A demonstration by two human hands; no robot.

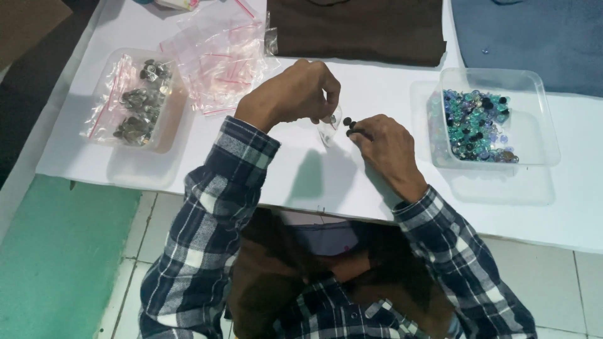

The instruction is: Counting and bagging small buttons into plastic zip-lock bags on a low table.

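My left hand (295, 94) pinches the top of a small clear plastic bag (329, 132) and holds it just above the white table (314, 169). Close to its right, my right hand (384, 145) holds a few small dark beads (349, 123) at its fingertips, right beside the bag's mouth. Both arms are in plaid sleeves. Whether the bag has anything inside is too small to tell.
A clear tub (534, 125) with several blue, teal and dark beads stands at the right. A second tub (169, 135) at the left holds filled bags of grey beads. Empty zip bags (220, 59) lie behind it. Brown cloth (358, 28) and blue cloth (534, 37) lie at the back.
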